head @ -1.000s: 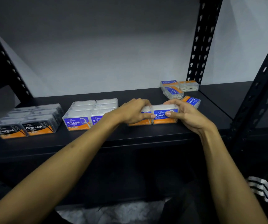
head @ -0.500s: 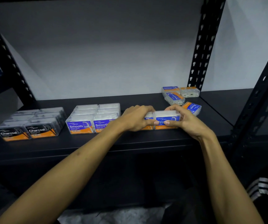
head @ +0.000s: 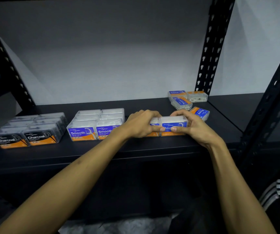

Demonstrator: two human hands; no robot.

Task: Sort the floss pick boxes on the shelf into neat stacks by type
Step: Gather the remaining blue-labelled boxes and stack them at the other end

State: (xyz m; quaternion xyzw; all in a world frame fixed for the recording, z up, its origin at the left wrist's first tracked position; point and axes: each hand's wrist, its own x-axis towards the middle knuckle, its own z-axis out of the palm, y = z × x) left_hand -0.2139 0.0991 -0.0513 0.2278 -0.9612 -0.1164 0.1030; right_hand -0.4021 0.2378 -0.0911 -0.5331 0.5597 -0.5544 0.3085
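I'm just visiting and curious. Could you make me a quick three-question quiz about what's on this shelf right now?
1. True or false: the Charcoal boxes sit left of the Smooth boxes.
2. Which word is on the box both hands grip? A Mint, B Round, C Charcoal.
3. Fill in: the loose Round boxes lie at the shelf's back ____ corner.

Key: 1 true; 2 B; 3 right.

Two Round boxes are gripped side by side on the shelf by the left hand and the right hand.
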